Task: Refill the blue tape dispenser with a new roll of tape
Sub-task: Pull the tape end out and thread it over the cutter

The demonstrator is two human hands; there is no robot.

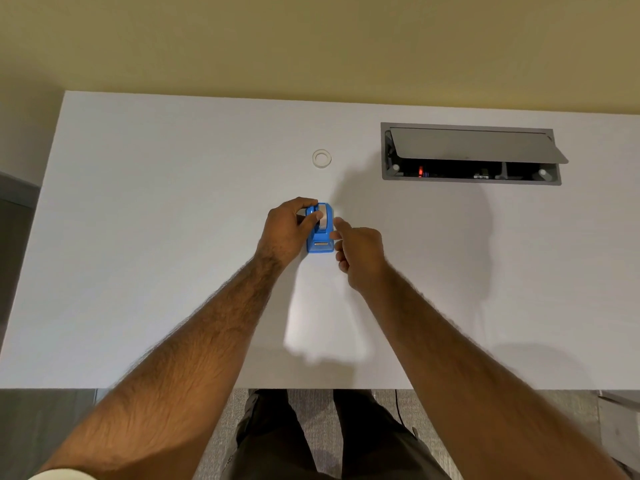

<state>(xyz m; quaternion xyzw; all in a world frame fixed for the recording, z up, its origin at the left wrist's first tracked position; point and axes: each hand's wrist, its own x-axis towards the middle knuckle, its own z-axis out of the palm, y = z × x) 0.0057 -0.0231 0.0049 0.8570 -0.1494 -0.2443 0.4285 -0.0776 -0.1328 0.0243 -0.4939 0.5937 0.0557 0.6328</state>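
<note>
White tabletop (138, 271), wide and mostly bare: open room left of the arms out to the left edge, open room right of them below the hatch, near edge running across just above the legs, far edge against the yellow wall (311, 39). Grey hatch (471, 152) sunk into the far right, lid tilted up, dark cavity beneath with a small red light. Two bare forearms reaching in from the near edge, converging at mid-tabletop.

Left hand (284, 233) wrapped around the left side of the dispenser (320, 242), fingers curled over its top, thumb pressed onto the roll (323, 218) seated in it. Right hand (360, 254) just beside the dispenser's right side, loosely curled and holding nothing, index finger stretched toward the blue body; cannot tell whether the fingertip touches. Dispenser resting on the tabletop near the middle, well clear of every edge, cutter end toward the person.

Beyond the dispenser, apart from it, a pale ring (321, 158) lying flat, with bare surface all around. Shadows of arms and hands falling right of and below the dispenser.
</note>
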